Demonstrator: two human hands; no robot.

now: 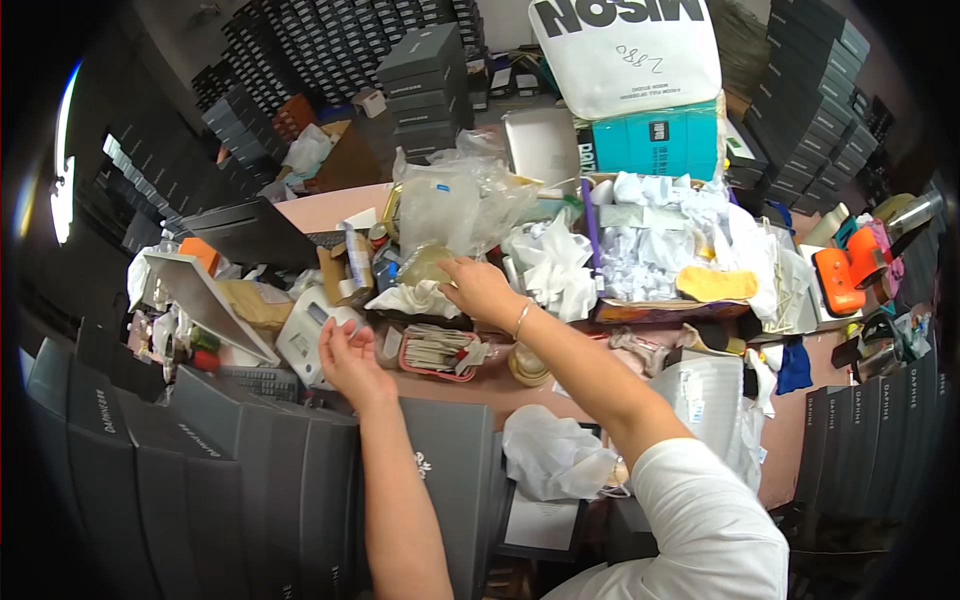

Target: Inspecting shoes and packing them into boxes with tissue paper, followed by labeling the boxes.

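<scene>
My left hand (355, 362) is raised palm up beside a white desk device (312, 338), fingers loosely curled and apart with nothing in them. Farther forward, my right hand (484, 291), a thin bracelet at its wrist, reaches left over crumpled white paper (415, 298). Its thumb and forefinger look apart, close to a yellowish translucent roundish thing (425, 264); I cannot tell whether they touch it. Clear plastic bags (445, 212) lie just beyond. Below the right hand, a pink basket (437, 374) holds a stack of small cards or tags (432, 347).
A box (670, 311) of crumpled white paper, with a yellow pad (716, 284) on top, stands to the right. Dark grey shoe boxes (270, 480) line the near left, and more (890, 440) the right. A white plastic bag (555, 450) lies close to me. A laptop (245, 240) is far left.
</scene>
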